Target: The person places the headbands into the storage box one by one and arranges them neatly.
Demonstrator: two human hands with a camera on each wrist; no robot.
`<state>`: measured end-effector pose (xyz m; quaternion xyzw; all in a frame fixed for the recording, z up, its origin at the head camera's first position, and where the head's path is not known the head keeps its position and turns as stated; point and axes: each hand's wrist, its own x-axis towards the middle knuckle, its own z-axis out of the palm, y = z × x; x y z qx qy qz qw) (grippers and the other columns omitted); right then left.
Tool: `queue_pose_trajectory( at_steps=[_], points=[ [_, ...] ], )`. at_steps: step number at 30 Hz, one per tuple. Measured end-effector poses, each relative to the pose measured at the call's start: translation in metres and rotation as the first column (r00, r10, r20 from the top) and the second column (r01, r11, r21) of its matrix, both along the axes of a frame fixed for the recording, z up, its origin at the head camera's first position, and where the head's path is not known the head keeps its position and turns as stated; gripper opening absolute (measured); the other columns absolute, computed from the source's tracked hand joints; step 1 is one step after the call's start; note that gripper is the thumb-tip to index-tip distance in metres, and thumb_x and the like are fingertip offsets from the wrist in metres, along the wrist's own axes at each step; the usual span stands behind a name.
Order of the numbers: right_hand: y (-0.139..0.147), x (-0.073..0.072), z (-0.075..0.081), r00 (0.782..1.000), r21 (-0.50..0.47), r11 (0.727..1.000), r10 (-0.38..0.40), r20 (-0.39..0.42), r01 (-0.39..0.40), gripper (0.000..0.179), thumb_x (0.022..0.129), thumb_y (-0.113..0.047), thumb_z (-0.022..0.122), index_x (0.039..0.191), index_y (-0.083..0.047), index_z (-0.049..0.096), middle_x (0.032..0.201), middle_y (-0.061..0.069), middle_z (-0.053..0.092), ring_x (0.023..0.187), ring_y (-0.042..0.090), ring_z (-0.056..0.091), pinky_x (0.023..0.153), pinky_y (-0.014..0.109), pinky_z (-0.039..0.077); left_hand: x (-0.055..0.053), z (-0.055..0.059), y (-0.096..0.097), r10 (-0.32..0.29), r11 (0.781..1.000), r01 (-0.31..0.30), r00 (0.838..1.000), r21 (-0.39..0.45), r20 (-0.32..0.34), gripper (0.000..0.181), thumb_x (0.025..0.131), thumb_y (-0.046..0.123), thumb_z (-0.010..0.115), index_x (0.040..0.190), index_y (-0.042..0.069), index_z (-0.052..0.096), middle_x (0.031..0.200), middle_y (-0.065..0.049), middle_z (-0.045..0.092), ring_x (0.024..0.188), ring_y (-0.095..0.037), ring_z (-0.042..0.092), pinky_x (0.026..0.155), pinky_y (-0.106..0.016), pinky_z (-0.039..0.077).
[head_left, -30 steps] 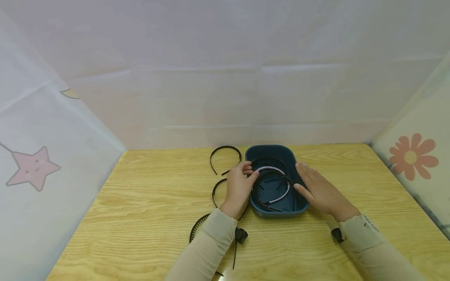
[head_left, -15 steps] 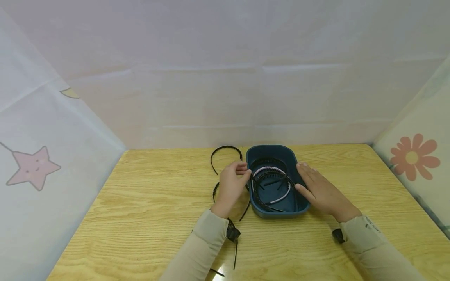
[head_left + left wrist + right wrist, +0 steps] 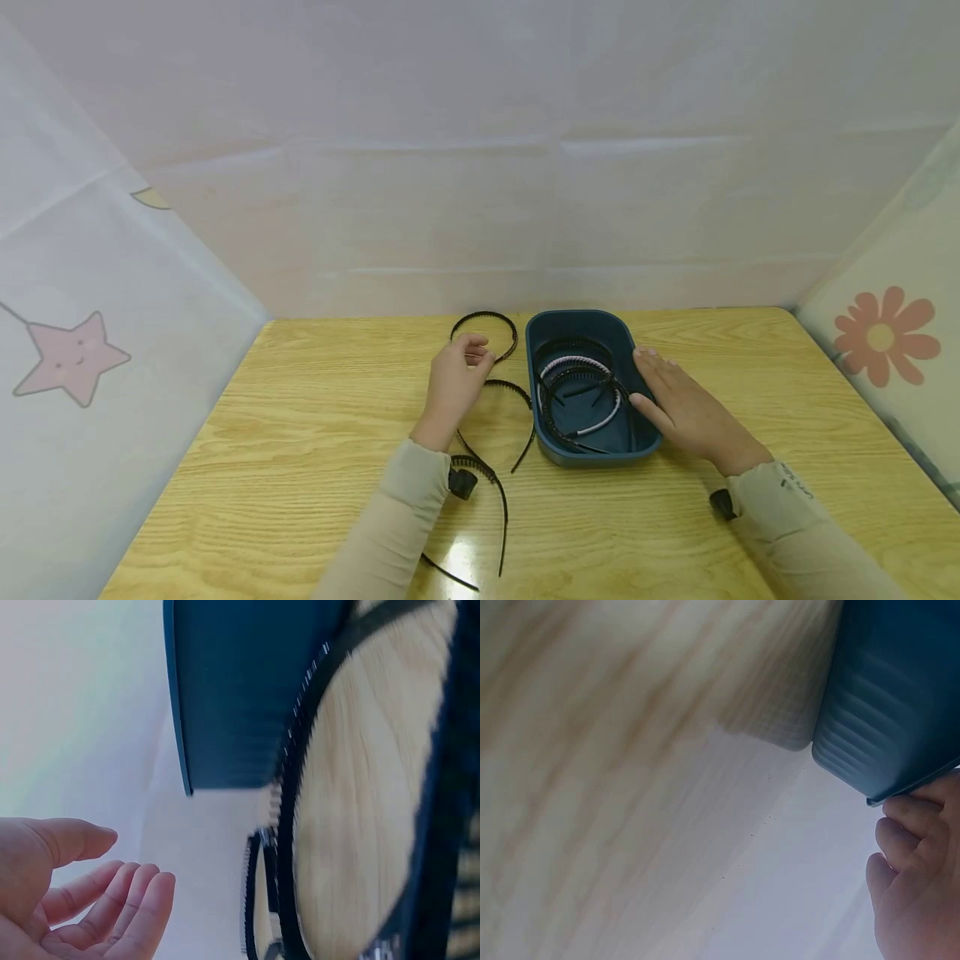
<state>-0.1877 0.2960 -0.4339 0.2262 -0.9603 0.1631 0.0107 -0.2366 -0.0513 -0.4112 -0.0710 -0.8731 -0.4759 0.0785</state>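
Note:
My left hand (image 3: 459,379) is above the table, left of the blue plastic box, with fingers loosely bent and nothing between them, as the left wrist view (image 3: 90,900) confirms. Behind it lies a black headband (image 3: 487,313); beside it is another black toothed headband (image 3: 512,385). With its fingers extended, my right hand (image 3: 682,408) rests on the right rim of the blue box (image 3: 592,459). Inside the box are a pale lilac wrapped headband (image 3: 600,425) and several black ones (image 3: 573,341), overlapping. The right wrist view shows the fingers (image 3: 911,817) at the box rim.
Nearer the front edge, a black toothed headband (image 3: 505,517) and the end of another (image 3: 450,573) lie partly behind my left sleeve. The wooden table (image 3: 315,433) meets a pale cloth backdrop (image 3: 420,233) at the back and sides.
My left hand has moved left, away from the box, uncovering more of the headbands on the table. My right hand stays on the box's right rim.

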Motion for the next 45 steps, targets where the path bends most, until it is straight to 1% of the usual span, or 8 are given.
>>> queue_pose_trajectory(
  at_steps=[16, 20, 24, 28, 32, 36, 42, 45],
  points=[
    [-0.001, 0.001, 0.001, 1.000, 0.007, 1.000, -0.004, 0.013, 0.004, 0.071, 0.110, -0.040, 0.042, 0.161, 0.000, 0.015, 0.166, 0.025, 0.016, 0.152, 0.042, 0.015, 0.124, 0.053, 0.012, -0.039, -0.022, -0.040, 0.136, 0.990, -0.131, 0.986, -0.055, 0.101, 0.030, 0.098, 0.008, 0.065, 0.125, -0.006, 0.064, 0.113, -0.019, 0.068, 0.103, -0.032, 0.066, 0.086, -0.042, 0.058],
    [-0.001, 0.001, 0.001, 1.000, 0.006, 1.000, -0.003, 0.009, 0.003, 0.071, 0.110, -0.040, 0.042, 0.161, 0.001, 0.015, 0.165, 0.025, 0.017, 0.152, 0.042, 0.016, 0.124, 0.053, 0.012, -0.044, -0.026, -0.045, 0.156, 0.988, -0.155, 0.968, -0.023, 0.196, 0.032, 0.099, 0.010, 0.065, 0.127, -0.005, 0.063, 0.115, -0.021, 0.067, 0.100, -0.034, 0.068, 0.081, -0.041, 0.059],
    [-0.002, 0.002, 0.000, 1.000, 0.004, 1.000, 0.000, 0.009, 0.000, 0.070, 0.110, -0.040, 0.043, 0.161, 0.002, 0.016, 0.165, 0.025, 0.018, 0.152, 0.043, 0.017, 0.124, 0.053, 0.013, -0.046, -0.029, -0.047, 0.163, 0.984, -0.175, 0.940, 0.014, 0.298, 0.035, 0.100, 0.013, 0.064, 0.130, -0.005, 0.061, 0.118, -0.022, 0.066, 0.096, -0.034, 0.070, 0.079, -0.040, 0.059],
    [-0.002, 0.002, 0.000, 1.000, -0.001, 1.000, 0.001, 0.005, -0.001, 0.070, 0.110, -0.039, 0.043, 0.161, 0.002, 0.017, 0.165, 0.025, 0.018, 0.152, 0.043, 0.017, 0.124, 0.053, 0.013, -0.049, -0.031, -0.045, 0.153, 0.982, -0.183, 0.920, 0.050, 0.360, 0.037, 0.100, 0.014, 0.064, 0.132, -0.004, 0.060, 0.121, -0.022, 0.066, 0.098, -0.031, 0.070, 0.080, -0.040, 0.058],
    [-0.001, 0.001, 0.002, 1.000, 0.004, 1.000, 0.001, 0.002, -0.001, 0.070, 0.110, -0.039, 0.043, 0.161, 0.001, 0.016, 0.165, 0.025, 0.017, 0.152, 0.043, 0.017, 0.123, 0.054, 0.013, -0.054, -0.030, -0.041, 0.155, 0.978, -0.197, 0.907, 0.069, 0.391, 0.038, 0.099, 0.013, 0.064, 0.133, -0.003, 0.060, 0.119, -0.021, 0.066, 0.093, -0.027, 0.070, 0.077, -0.036, 0.058],
    [-0.002, 0.000, 0.002, 1.000, 0.015, 1.000, -0.001, 0.006, 0.001, 0.070, 0.110, -0.040, 0.042, 0.161, 0.001, 0.015, 0.165, 0.025, 0.016, 0.152, 0.042, 0.016, 0.123, 0.055, 0.014, -0.058, -0.028, -0.040, 0.173, 0.978, -0.204, 0.896, 0.035, 0.408, 0.038, 0.098, 0.012, 0.064, 0.133, -0.004, 0.060, 0.115, -0.022, 0.068, 0.088, -0.025, 0.071, 0.076, -0.034, 0.058],
    [-0.001, -0.001, 0.002, 1.000, 0.013, 1.000, 0.004, 0.014, -0.004, 0.071, 0.110, -0.040, 0.042, 0.161, 0.002, 0.015, 0.165, 0.025, 0.016, 0.152, 0.043, 0.016, 0.123, 0.054, 0.013, -0.063, -0.025, -0.038, 0.174, 0.982, -0.190, 0.884, -0.007, 0.435, 0.039, 0.098, 0.011, 0.066, 0.132, -0.006, 0.060, 0.129, -0.025, 0.061, 0.097, -0.030, 0.072, 0.084, -0.038, 0.059],
    [-0.001, -0.001, 0.002, 1.000, 0.004, 1.000, 0.003, 0.016, -0.003, 0.071, 0.110, -0.040, 0.042, 0.161, 0.002, 0.015, 0.165, 0.025, 0.016, 0.152, 0.043, 0.016, 0.124, 0.054, 0.012, -0.064, -0.025, -0.037, 0.191, 0.980, -0.192, 0.883, -0.041, 0.429, 0.037, 0.096, 0.010, 0.069, 0.129, -0.007, 0.063, 0.126, -0.024, 0.063, 0.094, -0.028, 0.072, 0.081, -0.036, 0.059]
  ],
)
